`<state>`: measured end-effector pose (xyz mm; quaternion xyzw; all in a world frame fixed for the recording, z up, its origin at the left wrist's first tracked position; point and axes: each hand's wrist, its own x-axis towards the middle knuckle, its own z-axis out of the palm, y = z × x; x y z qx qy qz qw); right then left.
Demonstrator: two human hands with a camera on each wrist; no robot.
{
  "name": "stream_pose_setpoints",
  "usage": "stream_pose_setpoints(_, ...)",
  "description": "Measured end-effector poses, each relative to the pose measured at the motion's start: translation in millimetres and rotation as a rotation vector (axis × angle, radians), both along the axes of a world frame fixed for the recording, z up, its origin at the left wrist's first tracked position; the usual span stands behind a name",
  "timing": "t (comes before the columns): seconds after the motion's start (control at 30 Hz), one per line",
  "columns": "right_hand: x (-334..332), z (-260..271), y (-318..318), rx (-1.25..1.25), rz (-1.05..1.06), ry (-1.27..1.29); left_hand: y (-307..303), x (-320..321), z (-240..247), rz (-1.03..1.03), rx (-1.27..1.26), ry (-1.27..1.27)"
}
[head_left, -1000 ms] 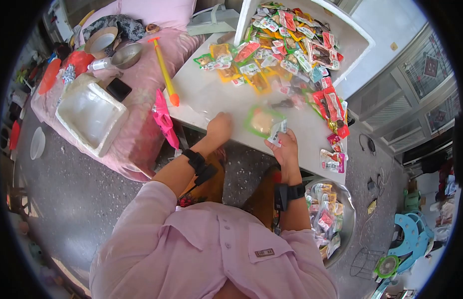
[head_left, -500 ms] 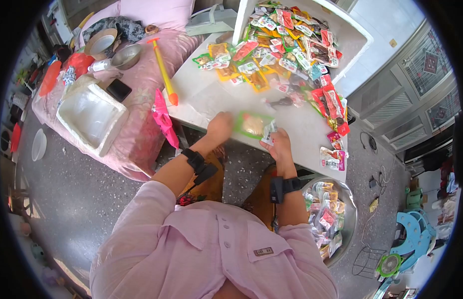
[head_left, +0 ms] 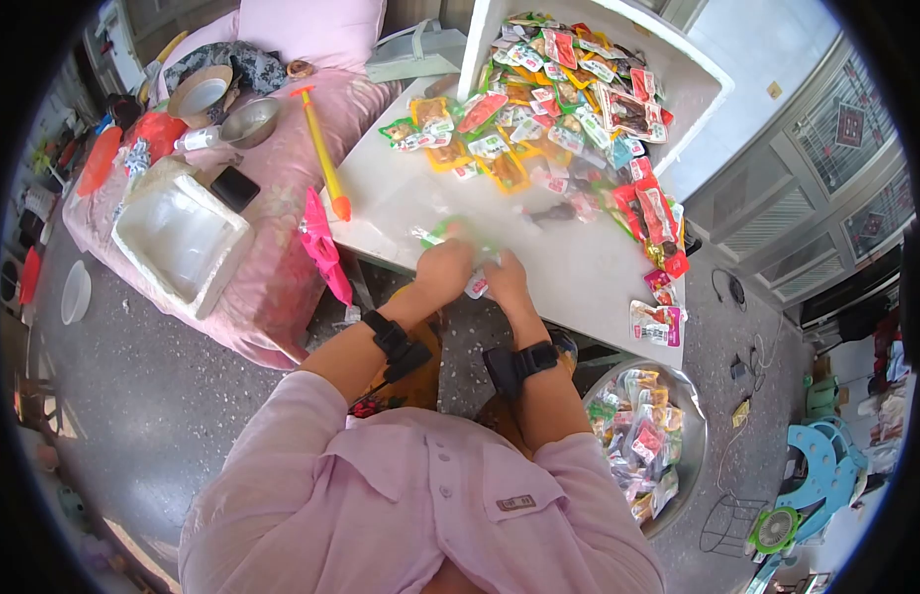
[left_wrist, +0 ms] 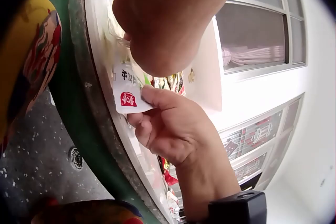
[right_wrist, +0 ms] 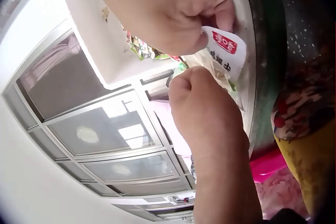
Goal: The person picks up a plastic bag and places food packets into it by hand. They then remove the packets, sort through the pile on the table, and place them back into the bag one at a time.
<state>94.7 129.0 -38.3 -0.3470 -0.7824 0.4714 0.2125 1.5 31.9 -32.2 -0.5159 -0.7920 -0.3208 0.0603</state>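
Observation:
My right hand [head_left: 508, 287] pinches the white printed end of a green-edged snack packet [left_wrist: 126, 91] between thumb and fingers. My left hand [head_left: 445, 272] is close beside it at the table's front edge, its fingers curled on thin clear plastic [right_wrist: 231, 83], seemingly a bag. The packet overlaps this plastic, and its far part is mostly hidden behind my left hand. In the right wrist view both hands are next to each other, with the packet's red logo showing.
A foam box [head_left: 698, 109] tipped toward me spills many snack packets [head_left: 549, 89] onto the white table [head_left: 381, 198]. More packets lie along the right edge. A metal basin [head_left: 693, 445] of packets stands on the floor at right. A yellow pump-like tube [head_left: 323, 148] lies at left.
My right hand has moved left with the packet, bringing it up against my left hand and the clear plastic. The left hand has stayed nearly in place.

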Motion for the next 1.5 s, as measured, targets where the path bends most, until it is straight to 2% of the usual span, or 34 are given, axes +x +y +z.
stream_pose_setpoints(0.07, -2.9, -28.5, 22.9, 0.113, 0.077, -0.082, -2.9, -0.7, -1.7, -0.001, 0.006, 0.006)
stream_pose_setpoints(0.17, 1.1, 9.6, 13.0, -0.329, 0.068, 0.031, -6.2, -0.5, 0.5, -0.009, -0.02, 0.019)
stream_pose_setpoints(0.27, -11.4, 15.0, 9.7, -0.25, 0.02, 0.036, -6.0, 0.5, -1.1, -0.064, -0.006, 0.063)
stream_pose_setpoints(0.37, -24.4, 14.1, 14.2, -0.423, -0.061, 0.103, -6.8, 2.8, 5.2, -0.089, 0.035, 0.103)
stream_pose_setpoints(0.47, -33.0, 26.2, 0.8, -0.684, -0.161, 0.298, -13.1, 2.8, 23.6, -0.078, 0.051, 0.038)
stream_pose_setpoints(0.57, -37.8, 13.6, 2.9, -0.832, -0.152, 0.41, -12.4, -10.2, 6.7, -0.054, 0.063, 0.074)
stream_pose_setpoints(0.67, -32.9, 14.1, 3.6, -0.757, -0.002, 0.267, -11.4, -20.1, -6.6, -0.016, 0.057, 0.074)
stream_pose_setpoints(0.77, -35.0, 9.7, 35.4, -0.431, -0.014, 0.102, -11.1, -28.4, -24.3, -0.029, 0.066, 0.052)
stream_pose_setpoints(0.87, -49.5, 4.3, 71.5, 0.376, 0.006, 0.093, -10.5, -28.6, -33.1, -0.051, 0.141, 0.153)
stream_pose_setpoints(0.97, -75.0, 17.4, 99.7, 0.494, -0.015, -0.136, -8.3, -30.1, -36.8, -0.066, 0.164, 0.189)
stream_pose_setpoints(1.07, -108.6, -12.9, 144.1, 0.71, 0.045, -0.148, -9.7, -31.3, -34.4, -0.104, 0.203, 0.191)
stream_pose_setpoints(1.17, -128.2, -4.6, 141.2, 0.676, -0.076, -0.381, -10.9, -31.3, -32.7, -0.111, 0.233, 0.185)
stream_pose_setpoints(1.27, -130.2, -15.5, 146.5, 0.569, -0.013, -0.435, -11.0, -33.2, -34.8, -0.127, 0.246, 0.196)
stream_pose_setpoints(1.37, -123.9, -26.7, 156.6, 0.634, 0.102, -0.405, -10.6, -34.4, -34.4, -0.132, 0.269, 0.216)
stream_pose_setpoints(1.5, -92.3, 0.4, 131.7, 0.678, 0.315, -0.497, -10.1, -32.6, -33.5, -0.135, 0.288, 0.221)
